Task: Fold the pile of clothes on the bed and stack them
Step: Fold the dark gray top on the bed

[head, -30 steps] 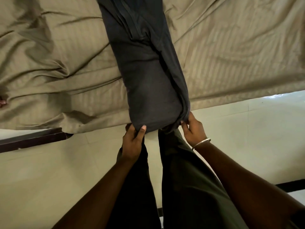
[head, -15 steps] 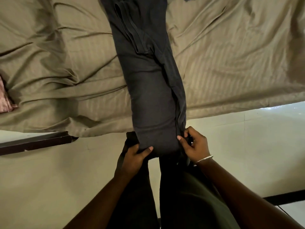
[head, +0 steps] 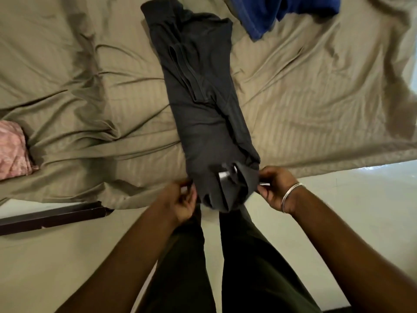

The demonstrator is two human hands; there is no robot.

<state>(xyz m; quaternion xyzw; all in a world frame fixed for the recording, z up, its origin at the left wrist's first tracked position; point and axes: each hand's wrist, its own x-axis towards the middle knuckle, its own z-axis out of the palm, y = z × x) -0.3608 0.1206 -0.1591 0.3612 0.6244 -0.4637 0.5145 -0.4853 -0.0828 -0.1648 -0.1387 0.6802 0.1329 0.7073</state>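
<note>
The dark garment [head: 203, 114] lies lengthwise across the bed [head: 304, 114], its near end hanging over the edge. Left of it the wrinkled sheet is open as far as a pink cloth [head: 12, 150] at the far left. Right of it the sheet lies open too; a blue garment [head: 282, 12] blocks the far right corner beyond it.

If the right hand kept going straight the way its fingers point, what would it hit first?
The right hand points leftward across the picture and already pinches the near end of the dark grey garment, so it would push into that cloth first; beyond lies the left hand.
</note>
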